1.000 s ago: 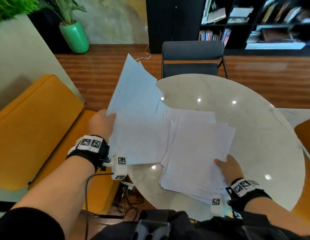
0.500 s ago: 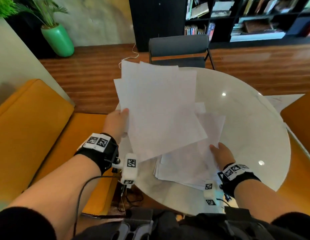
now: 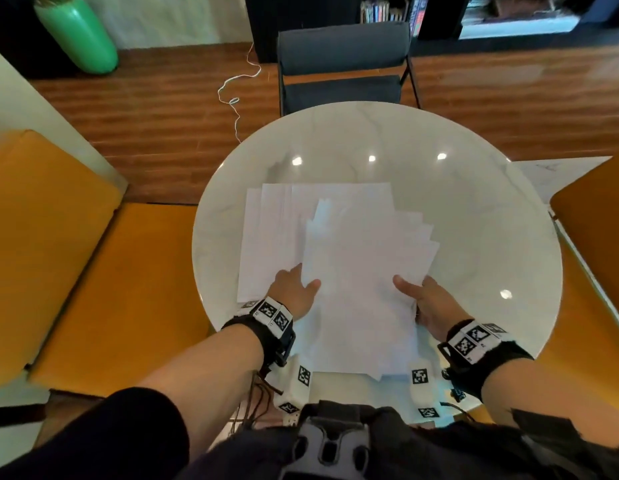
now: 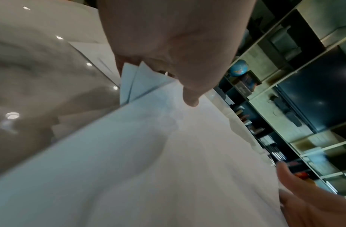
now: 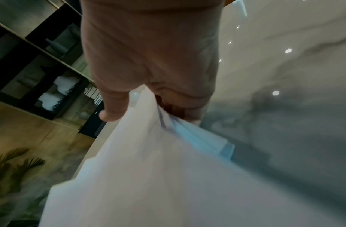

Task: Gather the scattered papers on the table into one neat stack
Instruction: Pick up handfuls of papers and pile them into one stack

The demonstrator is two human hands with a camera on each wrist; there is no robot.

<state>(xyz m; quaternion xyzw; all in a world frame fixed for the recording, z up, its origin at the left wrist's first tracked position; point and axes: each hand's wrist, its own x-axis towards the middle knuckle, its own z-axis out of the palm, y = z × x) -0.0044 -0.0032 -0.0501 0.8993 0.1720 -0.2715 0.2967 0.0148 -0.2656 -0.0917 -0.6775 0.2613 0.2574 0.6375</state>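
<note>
Your left hand [image 3: 294, 292] grips the left edge of the white papers [image 3: 356, 271], thumb lying on top of the upper sheets and fingers tucked beneath; the left wrist view shows several sheet corners wedged between thumb and fingers. Your right hand [image 3: 427, 301] holds the right edge the same way, thumb on top, fingers curled under a fanned bundle of sheets, as the right wrist view confirms. The papers lie on the near half of the round white marble table [image 3: 474, 216], between your two hands. They are gathered into one pile but not squared: a wider layer sticks out to the left and far side, and staggered corners fan out on the right. The near edge of the pile reaches the table's rim by your body.

Beyond the table stands a dark grey chair [image 3: 342, 64]. An orange bench [image 3: 93, 265] runs along your left, another orange seat [image 3: 599, 230] sits on the right, and a green vase [image 3: 76, 36] stands on the wooden floor [image 3: 169, 109], far left.
</note>
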